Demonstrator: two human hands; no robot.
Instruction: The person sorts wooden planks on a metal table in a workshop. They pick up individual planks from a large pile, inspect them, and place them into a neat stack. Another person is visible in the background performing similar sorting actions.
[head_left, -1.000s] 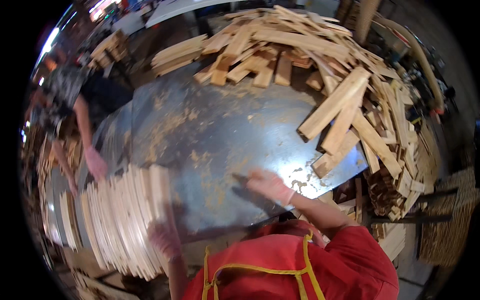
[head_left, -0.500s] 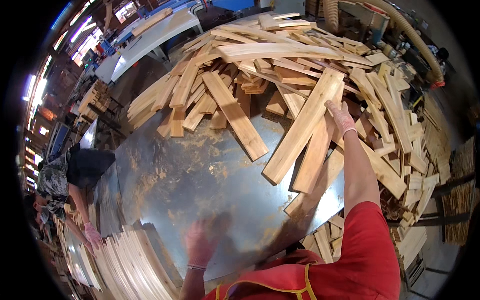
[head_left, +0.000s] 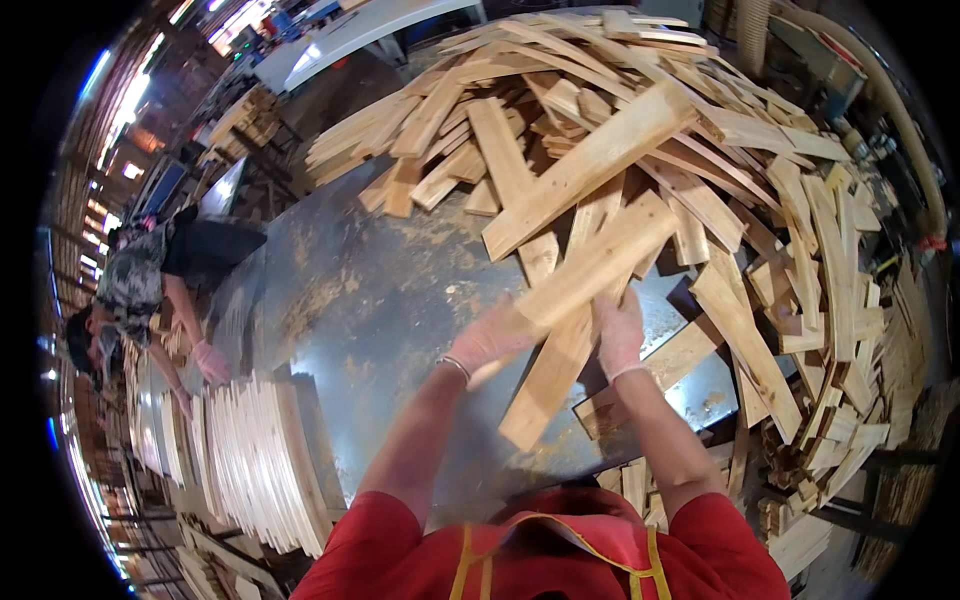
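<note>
My left hand [head_left: 490, 338], in a pink glove, is closed on the near-left end of a pale wooden board [head_left: 605, 255] that slants up to the right. Under it another board [head_left: 556, 385] points toward me. My right hand [head_left: 620, 335], gloved too, grips that lower board along its right edge; its fingertips are partly hidden by the upper board. Just beyond, a longer knotty board [head_left: 590, 170] lies across the heap. All this is over a metal tabletop [head_left: 370, 310] stained with sawdust.
A large heap of loose boards [head_left: 700, 140] covers the table's far and right sides. At left, a co-worker's gloved hand [head_left: 210, 362] is beside a row of pale strips [head_left: 255, 455]. One more board [head_left: 665, 370] rests by my right wrist. A ribbed hose [head_left: 915, 170] hangs far right.
My right hand has drawn back from the heap toward me, with boards shifted nearer and turned. My left hand has moved up and right onto a board end. The view has swung slightly.
</note>
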